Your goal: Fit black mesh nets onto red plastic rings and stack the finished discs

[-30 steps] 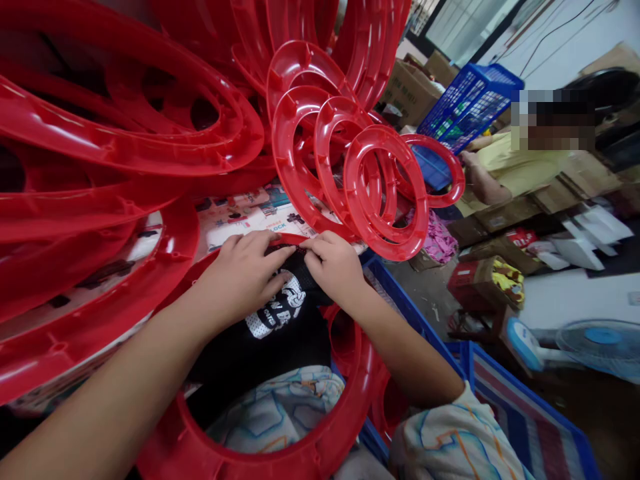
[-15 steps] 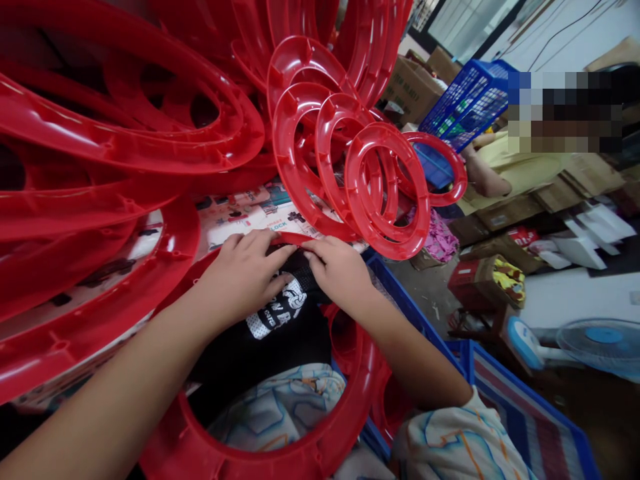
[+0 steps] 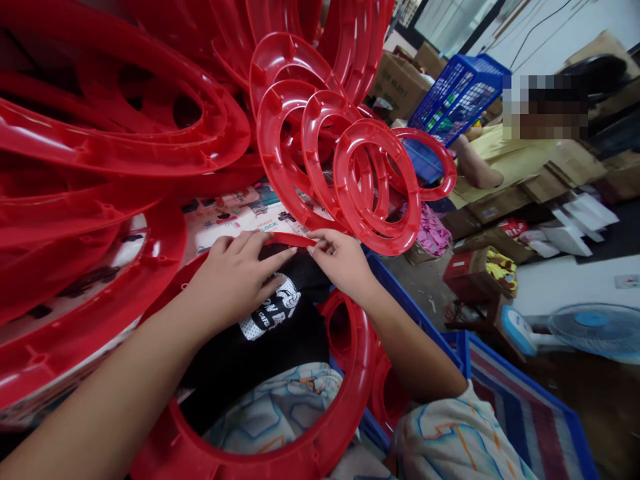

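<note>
A large red plastic ring (image 3: 320, 440) lies across my lap, over black netting with a white printed logo (image 3: 273, 312). My left hand (image 3: 233, 280) rests on the ring's far rim with fingers closed on the black netting at the edge. My right hand (image 3: 343, 260) meets it from the right, fingertips pinching the same spot on the rim (image 3: 295, 239). Both forearms reach in from the bottom of the view.
Stacks of red rings (image 3: 125, 133) fill the left and top; smaller red rings (image 3: 375, 187) hang just beyond my hands. Printed cardboard (image 3: 250, 213) lies under them. A blue crate (image 3: 500, 393) sits at right, a fan (image 3: 590, 330) beyond. Another person (image 3: 500, 167) sits at far right among cartons.
My hands stay at the ring's far rim; the right fingers have spread slightly and shifted up. The view has drifted a little to the right.
</note>
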`<state>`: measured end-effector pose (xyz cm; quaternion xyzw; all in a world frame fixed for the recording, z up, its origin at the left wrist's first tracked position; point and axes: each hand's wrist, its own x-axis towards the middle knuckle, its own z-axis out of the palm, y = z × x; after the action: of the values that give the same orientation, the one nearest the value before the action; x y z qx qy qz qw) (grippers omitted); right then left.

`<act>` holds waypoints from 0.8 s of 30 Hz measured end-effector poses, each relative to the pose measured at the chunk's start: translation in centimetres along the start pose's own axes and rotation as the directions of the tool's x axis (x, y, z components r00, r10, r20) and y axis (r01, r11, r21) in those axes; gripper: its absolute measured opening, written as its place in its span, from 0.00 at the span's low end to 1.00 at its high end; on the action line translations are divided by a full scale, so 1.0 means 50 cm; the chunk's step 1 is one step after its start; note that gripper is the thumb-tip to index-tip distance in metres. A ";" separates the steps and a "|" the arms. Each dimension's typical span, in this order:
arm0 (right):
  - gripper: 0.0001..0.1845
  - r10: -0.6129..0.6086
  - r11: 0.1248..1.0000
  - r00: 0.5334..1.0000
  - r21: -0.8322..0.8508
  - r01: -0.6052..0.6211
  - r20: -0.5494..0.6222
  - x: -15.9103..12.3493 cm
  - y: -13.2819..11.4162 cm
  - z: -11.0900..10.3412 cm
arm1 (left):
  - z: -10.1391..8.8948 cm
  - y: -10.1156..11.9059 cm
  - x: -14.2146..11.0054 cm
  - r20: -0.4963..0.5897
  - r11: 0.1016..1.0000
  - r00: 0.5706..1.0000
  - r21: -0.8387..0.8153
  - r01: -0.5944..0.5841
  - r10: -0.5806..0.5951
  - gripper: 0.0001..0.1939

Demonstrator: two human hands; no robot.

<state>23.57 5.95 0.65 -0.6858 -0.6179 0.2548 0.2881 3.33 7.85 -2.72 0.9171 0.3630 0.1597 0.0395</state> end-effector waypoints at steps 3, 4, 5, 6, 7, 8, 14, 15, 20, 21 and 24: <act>0.13 -0.019 1.000 1.000 0.009 0.019 -0.004 0.002 0.001 -0.001 | -0.001 0.000 0.001 0.011 1.000 1.000 0.000 0.005 -0.005 0.24; 0.13 -0.023 1.000 1.000 0.010 0.023 -0.005 0.003 0.001 -0.001 | -0.001 0.000 0.001 0.010 1.000 1.000 0.002 0.005 -0.005 0.24; 0.12 -0.026 1.000 1.000 0.008 0.026 -0.009 0.004 0.002 -0.001 | -0.002 0.000 0.001 0.009 1.000 1.000 0.005 0.005 -0.005 0.24; 0.12 -0.028 1.000 1.000 0.003 0.029 -0.013 0.004 0.002 -0.001 | -0.002 -0.001 0.000 0.007 1.000 1.000 0.009 0.005 -0.005 0.24; 0.12 -0.031 1.000 0.999 -0.004 0.031 -0.018 0.005 0.002 -0.001 | -0.002 -0.001 0.000 0.005 1.000 1.000 0.012 0.004 -0.004 0.24; 0.11 -0.033 0.999 0.999 -0.014 0.033 -0.025 0.005 0.002 0.000 | -0.002 0.000 0.000 0.003 1.000 1.000 0.016 0.002 -0.002 0.24; 0.08 -0.015 0.994 0.997 -0.105 0.007 -0.075 0.004 0.000 0.006 | -0.004 0.000 0.001 0.004 1.000 1.000 0.016 0.003 -0.003 0.24; 0.08 -0.015 0.991 0.997 -0.134 0.005 -0.075 0.003 -0.003 0.006 | -0.004 0.000 0.001 0.006 1.000 1.000 0.013 0.002 -0.003 0.24; 0.08 -0.036 0.957 0.999 -0.289 0.028 -0.020 -0.001 -0.020 -0.003 | -0.002 0.000 0.000 0.007 1.000 1.000 0.009 0.008 -0.008 0.24; 0.08 -0.046 0.949 0.999 -0.312 0.042 -0.005 -0.003 -0.023 -0.006 | -0.002 0.000 0.000 0.007 1.000 1.000 0.007 0.010 -0.010 0.24; 0.10 -0.094 0.928 0.995 -0.360 0.099 0.033 -0.007 -0.026 -0.012 | -0.004 0.001 -0.001 0.013 1.000 1.000 -0.006 0.016 -0.016 0.24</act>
<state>23.03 5.62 2.01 -0.6939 -0.6892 0.1276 0.1648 3.28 7.78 -2.55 0.9151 0.3696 0.1547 0.0460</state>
